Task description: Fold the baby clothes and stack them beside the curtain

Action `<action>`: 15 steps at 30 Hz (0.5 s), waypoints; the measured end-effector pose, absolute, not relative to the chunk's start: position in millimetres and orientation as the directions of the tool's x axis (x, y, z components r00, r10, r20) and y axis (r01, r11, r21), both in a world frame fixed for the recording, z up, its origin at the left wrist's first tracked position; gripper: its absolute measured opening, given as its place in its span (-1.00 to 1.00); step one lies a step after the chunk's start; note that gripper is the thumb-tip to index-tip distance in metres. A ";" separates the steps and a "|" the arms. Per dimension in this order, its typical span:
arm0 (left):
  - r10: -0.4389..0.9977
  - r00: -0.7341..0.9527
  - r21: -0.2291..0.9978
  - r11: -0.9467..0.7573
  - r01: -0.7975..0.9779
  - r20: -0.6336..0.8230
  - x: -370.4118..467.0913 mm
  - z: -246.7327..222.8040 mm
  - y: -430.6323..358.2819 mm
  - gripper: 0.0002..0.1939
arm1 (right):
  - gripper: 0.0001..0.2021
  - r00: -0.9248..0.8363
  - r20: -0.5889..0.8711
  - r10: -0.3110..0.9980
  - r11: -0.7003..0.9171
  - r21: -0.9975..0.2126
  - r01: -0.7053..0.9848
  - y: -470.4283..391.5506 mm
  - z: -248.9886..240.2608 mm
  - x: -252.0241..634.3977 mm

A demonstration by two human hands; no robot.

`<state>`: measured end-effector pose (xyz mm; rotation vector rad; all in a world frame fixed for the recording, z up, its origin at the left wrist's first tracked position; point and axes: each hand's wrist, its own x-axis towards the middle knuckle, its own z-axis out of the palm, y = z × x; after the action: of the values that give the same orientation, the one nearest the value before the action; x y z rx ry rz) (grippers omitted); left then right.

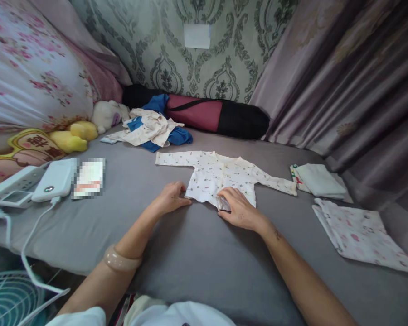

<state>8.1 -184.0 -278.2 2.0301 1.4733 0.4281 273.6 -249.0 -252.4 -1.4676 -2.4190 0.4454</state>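
White patterned shirt (209, 179), sleeves (177, 158) spread, on grey sheet (204, 262).

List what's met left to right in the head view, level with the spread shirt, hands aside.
White power strip → white power bank → pixelated item, unidentifiable → small patterned shirt, spread → folded pale cloth.

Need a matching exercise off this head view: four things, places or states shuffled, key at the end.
Things
1. Printed baby shirt
2. Left hand
3. Right hand
4. Long maroon-and-black bag

Places or states
A. Lying along the patterned wall
B. At the shirt's lower corner, picture left
C. Spread on the grey sheet, sleeves out
D. At the shirt's lower edge, near its middle

Pairs: 1-C, 2-B, 3-D, 4-A
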 end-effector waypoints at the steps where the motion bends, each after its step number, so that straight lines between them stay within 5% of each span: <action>1: 0.945 0.322 0.601 -0.228 0.766 -0.053 10.1 -281.9 -185.5 -0.61 | -0.60 -0.434 0.086 0.897 0.431 -0.391 0.813 -251.0 -255.3 274.7; 6: 0.968 0.250 0.587 -0.200 0.785 -0.006 22.6 -283.1 -192.0 -0.81 | -0.75 -0.350 0.186 0.918 0.393 -0.318 0.863 -258.5 -267.6 266.9; 15: 0.973 0.203 0.934 0.035 0.356 -0.114 39.3 -276.0 -206.8 -0.79 | -0.65 -0.196 0.271 0.943 0.260 -0.226 0.939 -257.7 -281.7 244.7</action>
<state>39.3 -206.8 -276.0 1.5014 1.3242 0.7954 244.7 -257.7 -281.7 -1.7198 -2.1859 0.0149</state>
